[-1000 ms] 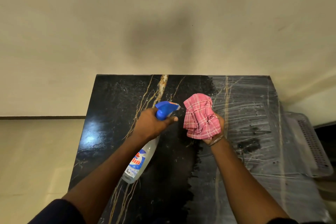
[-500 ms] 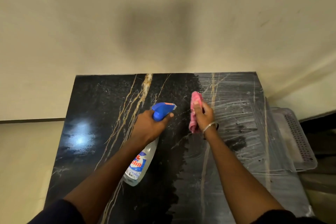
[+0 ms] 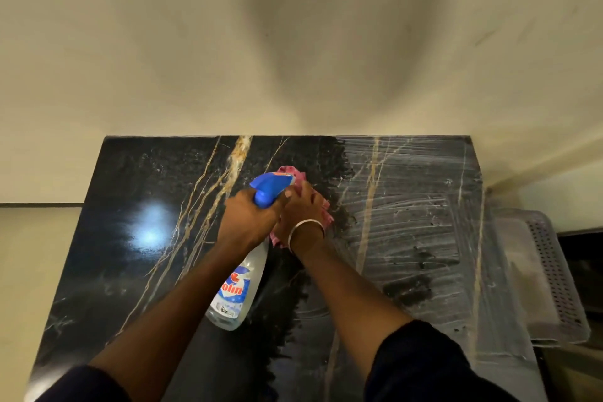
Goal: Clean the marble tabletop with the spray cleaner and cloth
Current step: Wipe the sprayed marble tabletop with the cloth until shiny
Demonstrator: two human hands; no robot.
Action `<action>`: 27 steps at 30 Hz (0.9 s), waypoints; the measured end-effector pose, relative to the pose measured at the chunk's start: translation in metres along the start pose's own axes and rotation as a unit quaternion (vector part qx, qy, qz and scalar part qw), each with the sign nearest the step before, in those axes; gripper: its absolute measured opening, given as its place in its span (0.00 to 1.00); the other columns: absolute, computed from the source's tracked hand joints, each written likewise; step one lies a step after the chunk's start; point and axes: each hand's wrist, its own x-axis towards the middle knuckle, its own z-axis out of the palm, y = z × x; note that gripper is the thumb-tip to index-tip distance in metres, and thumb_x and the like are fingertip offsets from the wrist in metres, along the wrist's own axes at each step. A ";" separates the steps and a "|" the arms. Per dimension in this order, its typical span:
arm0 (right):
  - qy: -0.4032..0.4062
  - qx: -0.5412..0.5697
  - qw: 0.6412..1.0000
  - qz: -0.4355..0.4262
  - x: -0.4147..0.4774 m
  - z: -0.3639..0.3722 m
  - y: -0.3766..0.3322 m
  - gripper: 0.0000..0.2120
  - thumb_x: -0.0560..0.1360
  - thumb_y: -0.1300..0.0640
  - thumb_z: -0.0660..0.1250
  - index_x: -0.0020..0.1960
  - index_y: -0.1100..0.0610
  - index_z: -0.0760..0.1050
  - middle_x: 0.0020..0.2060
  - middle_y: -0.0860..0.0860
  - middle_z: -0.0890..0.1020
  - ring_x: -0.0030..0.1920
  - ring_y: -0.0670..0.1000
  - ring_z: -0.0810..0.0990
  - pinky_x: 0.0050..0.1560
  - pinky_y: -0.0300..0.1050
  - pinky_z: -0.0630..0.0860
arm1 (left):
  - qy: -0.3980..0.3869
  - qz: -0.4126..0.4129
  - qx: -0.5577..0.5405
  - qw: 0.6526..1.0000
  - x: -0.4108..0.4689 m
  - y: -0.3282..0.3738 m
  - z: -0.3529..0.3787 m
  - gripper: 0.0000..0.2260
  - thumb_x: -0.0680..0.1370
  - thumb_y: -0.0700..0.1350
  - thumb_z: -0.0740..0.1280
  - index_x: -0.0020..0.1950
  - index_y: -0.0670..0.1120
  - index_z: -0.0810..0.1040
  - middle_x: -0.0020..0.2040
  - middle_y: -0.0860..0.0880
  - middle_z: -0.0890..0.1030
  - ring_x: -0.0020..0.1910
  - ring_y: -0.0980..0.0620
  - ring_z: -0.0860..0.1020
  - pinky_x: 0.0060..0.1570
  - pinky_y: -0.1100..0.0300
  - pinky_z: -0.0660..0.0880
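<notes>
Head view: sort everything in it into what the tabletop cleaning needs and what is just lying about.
Part of the job:
- spray bottle, held in the left hand
- pink cloth, pressed down under the right hand
- marble tabletop, streaky with wipe marks on its right side

Just lying about:
- perforated plastic basket, off the tabletop's right edge
- bangle on the right wrist

1. Cloth (image 3: 318, 202): mostly hidden under the right hand (image 3: 301, 210); only pink edges show.
2. Spray bottle (image 3: 239, 287): neck covered by the left hand (image 3: 249, 217); label partly hidden.
3. Tabletop (image 3: 130, 271): near edge cut off by the frame.
4. Basket (image 3: 554, 274): right of the tabletop, blurred; contents cannot be told.
</notes>
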 end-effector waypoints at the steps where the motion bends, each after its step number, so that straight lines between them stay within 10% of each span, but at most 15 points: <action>1: 0.002 -0.001 1.000 -0.007 0.004 -0.001 0.005 0.29 0.78 0.48 0.60 0.75 0.57 0.61 0.75 0.54 0.61 0.75 0.61 0.55 0.72 0.61 0.56 | -0.003 -0.004 0.004 1.000 0.002 0.002 0.004 0.15 0.74 0.56 0.70 0.57 0.52 0.75 0.40 0.53 0.80 0.38 0.62 0.78 0.35 0.68 0.71; 5: 0.061 -0.001 0.998 0.034 0.020 0.006 0.064 0.28 0.73 0.42 0.62 0.72 0.46 0.67 0.73 0.48 0.66 0.67 0.63 0.65 0.60 0.60 0.70 | -0.012 -0.005 -0.003 1.000 0.013 0.005 0.012 0.13 0.74 0.56 0.71 0.54 0.52 0.76 0.39 0.50 0.81 0.36 0.56 0.80 0.37 0.64 0.74; 14: 0.118 0.056 0.941 0.313 0.046 -0.019 0.163 0.28 0.76 0.44 0.60 0.76 0.45 0.62 0.78 0.49 0.57 0.74 0.65 0.53 0.69 0.63 0.62 | -0.024 -0.017 0.010 1.000 0.026 0.011 0.024 0.13 0.74 0.56 0.70 0.51 0.50 0.76 0.39 0.46 0.81 0.37 0.50 0.80 0.39 0.59 0.77; 22: -0.039 -0.012 0.999 -0.012 0.092 -0.026 0.036 0.35 0.76 0.47 0.64 0.79 0.46 0.51 0.79 0.48 0.49 0.76 0.64 0.46 0.72 0.63 0.58 | 0.014 -0.046 0.022 0.999 0.040 0.003 0.018 0.17 0.72 0.60 0.71 0.52 0.49 0.78 0.39 0.48 0.82 0.38 0.51 0.81 0.40 0.57 0.78; 27: 0.043 -0.005 0.999 0.013 0.089 -0.020 0.088 0.31 0.76 0.43 0.59 0.77 0.43 0.56 0.76 0.46 0.59 0.71 0.63 0.58 0.65 0.62 0.68 | -0.006 -0.040 0.019 0.999 0.045 0.000 0.015 0.15 0.73 0.57 0.70 0.52 0.48 0.77 0.36 0.50 0.79 0.35 0.53 0.79 0.37 0.61 0.73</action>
